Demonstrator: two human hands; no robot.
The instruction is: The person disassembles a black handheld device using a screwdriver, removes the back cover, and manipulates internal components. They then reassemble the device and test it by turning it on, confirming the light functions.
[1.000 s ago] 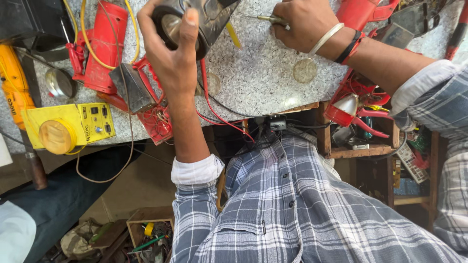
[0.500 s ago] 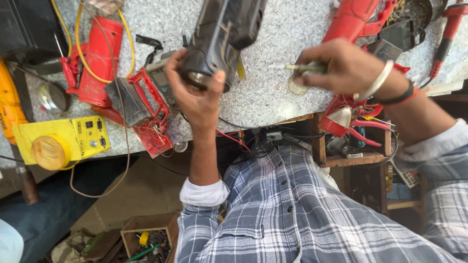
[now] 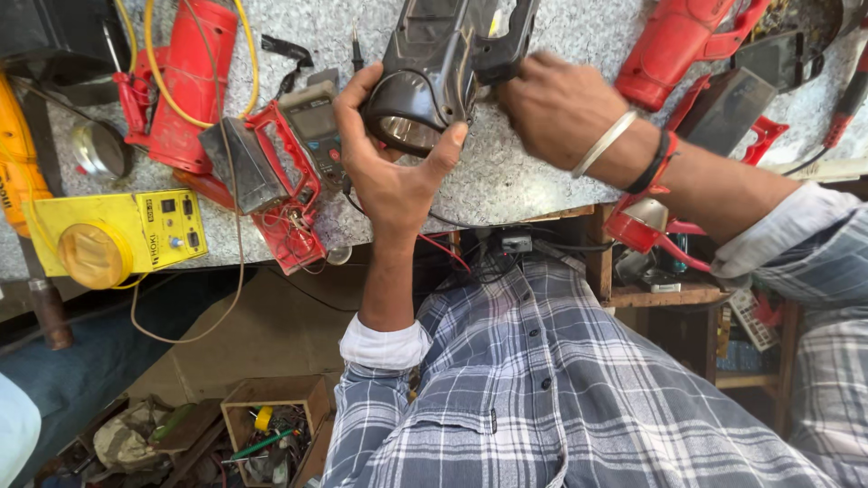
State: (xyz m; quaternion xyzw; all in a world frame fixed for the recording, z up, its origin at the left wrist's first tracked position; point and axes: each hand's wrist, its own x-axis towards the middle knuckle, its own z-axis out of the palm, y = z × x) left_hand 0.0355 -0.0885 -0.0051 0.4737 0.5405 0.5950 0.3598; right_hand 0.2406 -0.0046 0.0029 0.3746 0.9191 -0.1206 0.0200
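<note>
2 hands (image 3: pixel 389 172) (image 3: pixel 556 108), 1 black torch (image 3: pixel 434 68), 1 yellow box (image 3: pixel 127 235), 1 multimeter (image 3: pixel 316 126)

A big black torch (image 3: pixel 443 68) on the grey table.

The torch is dark plastic with a round front end. Its shiny silver lens bowl faces the person. A thick handle sits along its right side. It lies tilted on the speckled stone top, near the table's front edge. The left hand (image 3: pixel 393 154) cups the round lens end. The right hand (image 3: pixel 556 104) rests on the handle side.
</note>
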